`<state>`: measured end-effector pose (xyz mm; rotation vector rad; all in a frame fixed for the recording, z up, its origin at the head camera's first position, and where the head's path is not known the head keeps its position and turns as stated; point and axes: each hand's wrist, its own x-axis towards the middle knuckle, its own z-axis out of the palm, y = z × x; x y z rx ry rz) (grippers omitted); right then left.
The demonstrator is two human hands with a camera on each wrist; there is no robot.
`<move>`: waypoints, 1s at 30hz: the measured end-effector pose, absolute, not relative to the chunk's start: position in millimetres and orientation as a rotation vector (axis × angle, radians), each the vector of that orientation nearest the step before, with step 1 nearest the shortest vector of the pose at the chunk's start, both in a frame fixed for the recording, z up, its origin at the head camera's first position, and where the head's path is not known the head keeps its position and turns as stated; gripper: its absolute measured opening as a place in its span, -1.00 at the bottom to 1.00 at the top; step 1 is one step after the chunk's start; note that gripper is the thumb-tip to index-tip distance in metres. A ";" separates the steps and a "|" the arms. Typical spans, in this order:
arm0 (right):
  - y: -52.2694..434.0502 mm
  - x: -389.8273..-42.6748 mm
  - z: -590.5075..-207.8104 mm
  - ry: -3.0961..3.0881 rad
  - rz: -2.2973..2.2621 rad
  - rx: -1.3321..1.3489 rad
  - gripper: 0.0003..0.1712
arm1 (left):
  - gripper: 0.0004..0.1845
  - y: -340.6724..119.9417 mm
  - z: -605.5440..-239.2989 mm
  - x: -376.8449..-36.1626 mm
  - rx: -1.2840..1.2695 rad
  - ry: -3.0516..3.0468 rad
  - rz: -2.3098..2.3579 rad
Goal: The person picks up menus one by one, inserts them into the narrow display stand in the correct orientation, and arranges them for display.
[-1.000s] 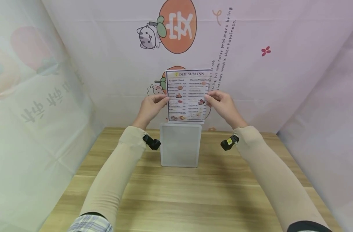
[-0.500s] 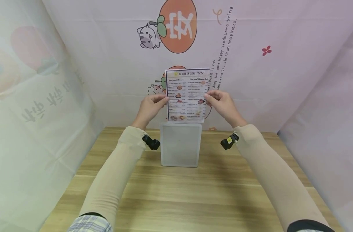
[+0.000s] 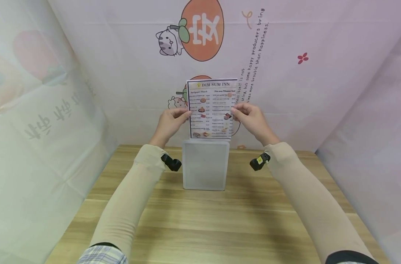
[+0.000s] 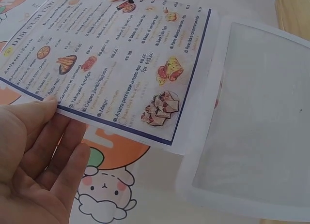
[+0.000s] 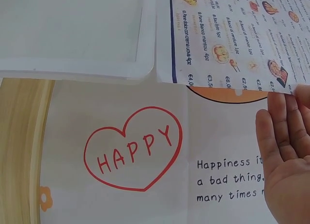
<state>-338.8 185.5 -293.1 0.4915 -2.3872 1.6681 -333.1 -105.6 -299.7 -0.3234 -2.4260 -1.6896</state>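
Observation:
A printed menu sheet (image 3: 212,110) headed "DIM SUM INN" is held up in front of the back cloth. My left hand (image 3: 170,123) pinches its left edge between thumb and fingers. At the opposite edge, my right hand (image 3: 254,121) pinches it the same way. Directly below stands a white-rimmed clear display frame (image 3: 205,165), upright on the table. The sheet's bottom edge lies right at the frame's top rim, as the left wrist view also shows with the menu (image 4: 111,64) beside the frame (image 4: 252,117). In the right wrist view, fingers (image 5: 281,132) lie behind the paper.
The wooden table (image 3: 200,227) spreads out in front of the frame. A printed cloth (image 3: 128,55) forms the back wall, and pale cloths hang at both sides. Small black cameras (image 3: 171,162) sit on the sleeves near the wrists.
The menu sheet has shifted slightly to the left, both hands still pinching its edges. The frame stays in place.

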 end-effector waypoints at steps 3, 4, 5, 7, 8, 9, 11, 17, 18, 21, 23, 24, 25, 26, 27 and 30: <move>185.3 -339.9 -294.0 -2.378 1.674 0.510 -0.64 | -0.64 -106.1 -300.8 -333.2 -0.318 -2.425 -1.686; 185.0 -340.1 -294.2 -2.372 1.676 0.515 -0.64 | -0.65 -106.3 -301.2 -333.3 -0.316 -2.426 -1.684; 184.9 -340.4 -294.5 -2.369 1.677 0.520 -0.64 | -0.64 -106.4 -301.5 -333.4 -0.316 -2.426 -1.681; 184.8 -340.8 -295.1 -2.372 1.677 0.523 -0.64 | -0.64 -106.7 -302.4 -333.7 -0.314 -2.428 -1.676; 184.6 -340.8 -295.2 -2.375 1.675 0.521 -0.64 | -0.64 -106.9 -302.8 -333.8 -0.314 -2.429 -1.674; 184.3 -340.8 -295.3 -2.379 1.674 0.517 -0.64 | -0.64 -107.1 -303.2 -333.8 -0.316 -2.430 -1.674; 183.6 -340.7 -295.5 -2.390 1.674 0.510 -0.65 | -0.64 -107.8 -304.1 -333.6 -0.314 -2.433 -1.671; 179.8 -341.9 -297.7 -2.374 1.666 0.542 -0.65 | -0.64 -111.0 -305.5 -331.9 -0.275 -2.421 -1.702; 179.0 -342.2 -298.3 -2.368 1.667 0.552 -0.65 | -0.64 -111.6 -305.6 -331.6 -0.267 -2.419 -1.708; 177.4 -343.1 -300.6 -2.362 1.662 0.568 -0.65 | -0.64 -113.1 -305.6 -330.3 -0.253 -2.413 -1.723; 176.7 -343.8 -302.1 -2.367 1.658 0.561 -0.65 | -0.64 -113.7 -305.8 -329.8 -0.255 -2.416 -1.724; 176.5 -344.0 -302.8 -2.375 1.652 0.553 -0.64 | -0.65 -114.0 -305.9 -329.7 -0.257 -2.417 -1.726; 176.4 -344.2 -303.5 -2.383 1.649 0.548 -0.64 | -0.65 -114.4 -306.2 -329.6 -0.260 -2.418 -1.730; 176.4 -344.5 -304.2 -2.389 1.651 0.541 -0.63 | -0.65 -114.7 -306.7 -329.8 -0.265 -2.420 -1.728; 176.3 -344.5 -304.8 -2.393 1.654 0.536 -0.63 | -0.66 -115.0 -307.0 -329.7 -0.268 -2.422 -1.726; 175.7 -344.1 -305.8 -2.407 1.661 0.529 -0.61 | -0.66 -115.6 -308.7 -329.9 -0.277 -2.423 -1.729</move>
